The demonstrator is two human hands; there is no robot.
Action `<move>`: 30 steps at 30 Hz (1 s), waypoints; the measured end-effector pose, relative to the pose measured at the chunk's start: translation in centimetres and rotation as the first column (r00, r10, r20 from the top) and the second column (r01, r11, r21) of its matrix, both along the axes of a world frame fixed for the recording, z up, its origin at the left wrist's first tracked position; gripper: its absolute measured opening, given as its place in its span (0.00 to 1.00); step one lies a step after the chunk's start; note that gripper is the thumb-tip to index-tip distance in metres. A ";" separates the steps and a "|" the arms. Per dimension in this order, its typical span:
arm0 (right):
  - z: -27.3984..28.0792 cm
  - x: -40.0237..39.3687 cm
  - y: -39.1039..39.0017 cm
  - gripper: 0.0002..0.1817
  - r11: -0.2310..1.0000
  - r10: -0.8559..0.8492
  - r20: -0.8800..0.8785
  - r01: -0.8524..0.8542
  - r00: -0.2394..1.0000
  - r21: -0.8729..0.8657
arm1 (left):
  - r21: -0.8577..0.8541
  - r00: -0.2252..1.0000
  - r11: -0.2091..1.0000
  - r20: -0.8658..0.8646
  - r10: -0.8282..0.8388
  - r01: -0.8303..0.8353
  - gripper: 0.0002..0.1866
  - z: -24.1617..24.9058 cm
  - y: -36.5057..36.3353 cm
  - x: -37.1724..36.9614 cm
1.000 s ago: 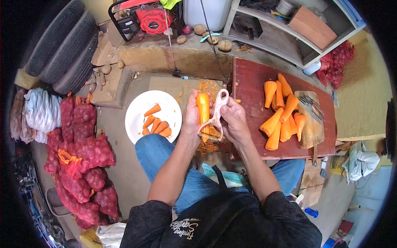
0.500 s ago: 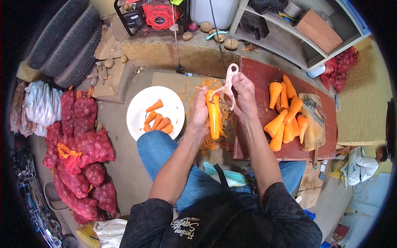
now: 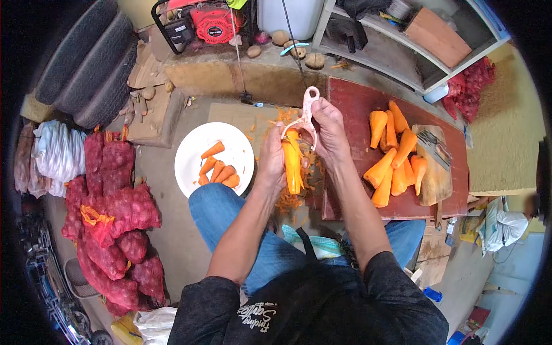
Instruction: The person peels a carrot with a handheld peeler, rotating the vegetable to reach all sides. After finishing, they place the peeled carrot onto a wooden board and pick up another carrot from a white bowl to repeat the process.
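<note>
My left hand [image 3: 272,158] is closed around an orange carrot [image 3: 293,172] that points down, strips of peel hanging along it. A pale pink Y-shaped peeler [image 3: 307,115] is gripped in my right hand [image 3: 332,129], its head against the carrot's upper end. Shavings [image 3: 287,202] litter the floor beneath. To the left, a white basin [image 3: 185,158] holds several duller carrots [image 3: 213,149]. Smooth bright carrots [image 3: 379,167] lie heaped on the red tabletop [image 3: 351,195] at my right, beside a wooden cutting board [image 3: 432,194] bearing metal utensils.
Red mesh sacks [image 3: 115,210] of what look like onions pile up at left, below stacked tires [image 3: 77,49]. A red-and-black engine machine [image 3: 215,26] and a grey shelf [image 3: 397,63] stand at the back. Another person [image 3: 509,224] is at far right.
The peeler has moved slightly left and down onto the carrot's upper end, its handle now more upright. The view has shifted a little.
</note>
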State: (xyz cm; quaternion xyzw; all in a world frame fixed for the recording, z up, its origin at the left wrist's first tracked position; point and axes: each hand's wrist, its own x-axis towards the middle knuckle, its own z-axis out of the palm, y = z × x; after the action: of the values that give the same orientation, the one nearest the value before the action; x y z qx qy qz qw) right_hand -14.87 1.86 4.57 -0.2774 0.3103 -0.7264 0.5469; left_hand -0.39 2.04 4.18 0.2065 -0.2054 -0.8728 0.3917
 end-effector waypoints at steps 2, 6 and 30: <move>-0.2 0.2 -0.3 0.15 1.000 0.006 0.030 -0.007 1.000 0.019 | -0.034 1.000 0.999 0.015 0.012 -0.011 0.25 0.6 0.0 0.0; -0.3 -0.1 -0.5 0.15 0.996 0.088 0.073 -0.089 0.993 0.023 | -0.138 0.998 0.990 0.061 0.031 -0.023 0.25 -0.4 -0.4 0.2; 1.1 -1.8 -0.5 0.09 1.000 -0.024 0.000 0.024 1.000 -0.013 | -0.232 0.972 0.958 0.202 -0.121 0.168 0.34 2.7 0.5 1.5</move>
State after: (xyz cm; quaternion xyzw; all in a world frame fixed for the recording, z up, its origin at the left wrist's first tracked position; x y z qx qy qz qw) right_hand -16.67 1.36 5.67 -0.2775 0.3090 -0.7348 0.5362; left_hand 1.15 2.54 6.86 0.2207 -0.3630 -0.8436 0.3284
